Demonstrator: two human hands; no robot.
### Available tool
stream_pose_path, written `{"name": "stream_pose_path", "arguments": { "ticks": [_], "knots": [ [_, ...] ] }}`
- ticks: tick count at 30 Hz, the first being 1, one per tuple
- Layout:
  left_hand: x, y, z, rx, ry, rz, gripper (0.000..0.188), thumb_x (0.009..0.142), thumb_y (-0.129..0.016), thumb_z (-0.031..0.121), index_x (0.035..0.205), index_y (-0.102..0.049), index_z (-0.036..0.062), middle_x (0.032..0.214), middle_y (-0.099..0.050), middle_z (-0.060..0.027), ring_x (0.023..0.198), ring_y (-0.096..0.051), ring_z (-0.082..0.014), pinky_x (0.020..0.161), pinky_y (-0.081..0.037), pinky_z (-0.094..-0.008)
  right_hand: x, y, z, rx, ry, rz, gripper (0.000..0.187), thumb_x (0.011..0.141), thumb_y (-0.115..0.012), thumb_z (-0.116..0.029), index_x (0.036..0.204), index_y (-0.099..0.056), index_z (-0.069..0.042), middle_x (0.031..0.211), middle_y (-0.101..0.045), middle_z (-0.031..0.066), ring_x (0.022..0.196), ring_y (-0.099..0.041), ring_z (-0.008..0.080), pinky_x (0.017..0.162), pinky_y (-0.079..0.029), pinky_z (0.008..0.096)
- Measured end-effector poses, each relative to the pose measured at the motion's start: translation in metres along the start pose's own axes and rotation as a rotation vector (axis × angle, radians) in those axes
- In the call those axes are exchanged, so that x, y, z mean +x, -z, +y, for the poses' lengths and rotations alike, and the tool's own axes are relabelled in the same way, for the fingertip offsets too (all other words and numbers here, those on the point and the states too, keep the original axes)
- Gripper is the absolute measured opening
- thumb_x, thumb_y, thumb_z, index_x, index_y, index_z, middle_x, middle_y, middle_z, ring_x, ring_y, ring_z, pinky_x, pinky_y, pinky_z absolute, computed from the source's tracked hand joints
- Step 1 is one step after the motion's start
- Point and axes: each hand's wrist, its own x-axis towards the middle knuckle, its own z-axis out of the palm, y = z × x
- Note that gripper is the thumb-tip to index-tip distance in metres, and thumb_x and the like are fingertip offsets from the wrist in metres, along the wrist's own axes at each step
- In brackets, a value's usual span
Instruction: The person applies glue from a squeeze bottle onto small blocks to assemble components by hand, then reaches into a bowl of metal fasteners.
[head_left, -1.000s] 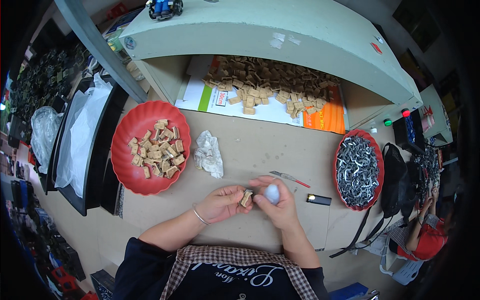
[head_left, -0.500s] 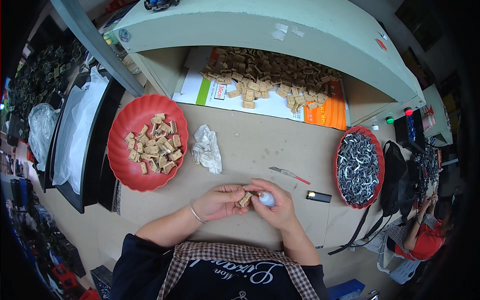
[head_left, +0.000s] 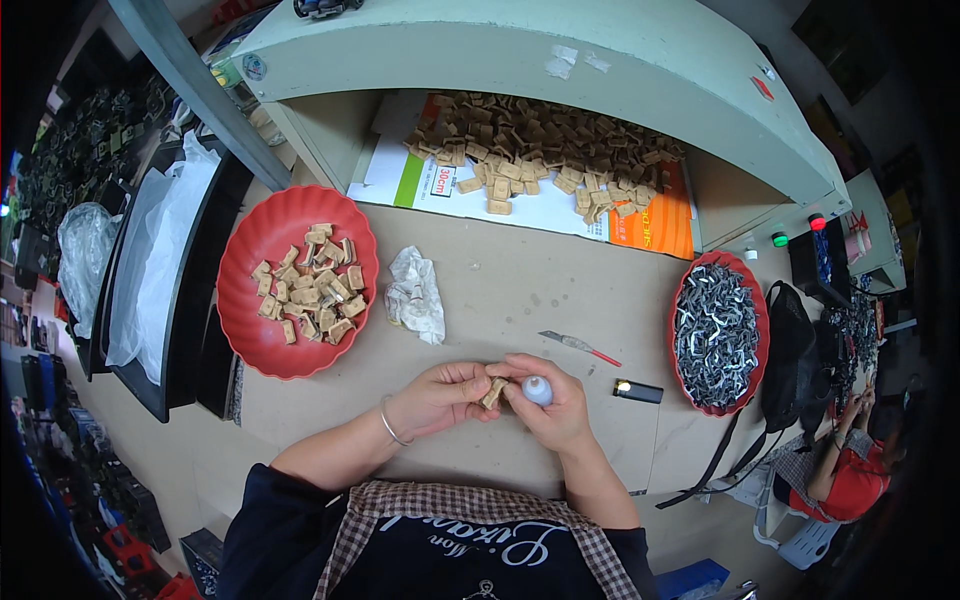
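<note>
Both hands are together over the table, close to my body. A small tan block-shaped piece (head_left: 493, 394) is pinched in the fingers of my left hand (head_left: 443, 398), which wears a bangle at the wrist. Held in the curl of my right hand (head_left: 556, 415) is a small translucent squeeze bottle (head_left: 537, 389), its rounded end facing up. The right fingertips meet the tan piece as well; the bottle's other end is hidden by the fingers. To the left, a red scalloped bowl (head_left: 240, 290) holds several similar tan pieces (head_left: 322, 290).
A crumpled white tissue (head_left: 414, 296), a craft knife (head_left: 578, 347) and a dark cylinder (head_left: 637, 391) lie on the table (head_left: 480, 270). On the right, a red bowl (head_left: 762, 345) is full of metal clips (head_left: 716, 335). More tan pieces (head_left: 540, 140) pile under the shelf (head_left: 520, 60).
The tan piece has turned slightly in my fingers. In my right hand the bottle has tipped so that its end faces up more. My hands have barely shifted.
</note>
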Motion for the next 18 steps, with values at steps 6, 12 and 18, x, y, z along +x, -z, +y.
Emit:
{"name": "stream_pose_path", "arguments": {
  "ticks": [6,12,18],
  "knots": [
    [-0.003,0.0,0.001,0.087,-0.065,-0.015,0.016,0.086,-0.047,0.02,0.088,-0.055,0.0054,0.083,-0.057,-0.0036,0.076,-0.055,-0.0117,0.07,-0.045,-0.0243,-0.001,0.0,0.0,0.085,-0.008,-0.003,0.031,0.072,-0.057,0.003,0.103,-0.053,-0.003,0.09,-0.062,0.0074,0.082,-0.059,0.0139,0.071,-0.047,0.0247],
    [-0.004,0.002,0.003,0.189,-0.064,0.036,0.017,0.085,-0.049,0.021,0.087,-0.054,0.0053,0.082,-0.057,-0.0035,0.076,-0.056,-0.0122,0.072,-0.044,-0.0255,0.003,0.006,0.0,-0.008,-0.009,-0.088,0.032,0.073,-0.057,0.002,0.104,-0.052,-0.003,0.091,-0.061,0.008,0.083,-0.058,0.0145,0.071,-0.046,0.0246],
    [0.0,-0.003,-0.005,-0.025,-0.164,0.057,0.016,0.086,-0.047,0.017,0.094,-0.053,0.0052,0.091,-0.056,-0.0054,0.091,-0.054,-0.0148,0.081,-0.043,-0.0287,0.006,0.001,-0.008,0.258,-0.165,0.111,0.035,0.077,-0.054,0.0,0.111,-0.044,-0.003,0.098,-0.056,0.008,0.083,-0.057,0.0132,0.071,-0.046,0.0228]
  ]
}}
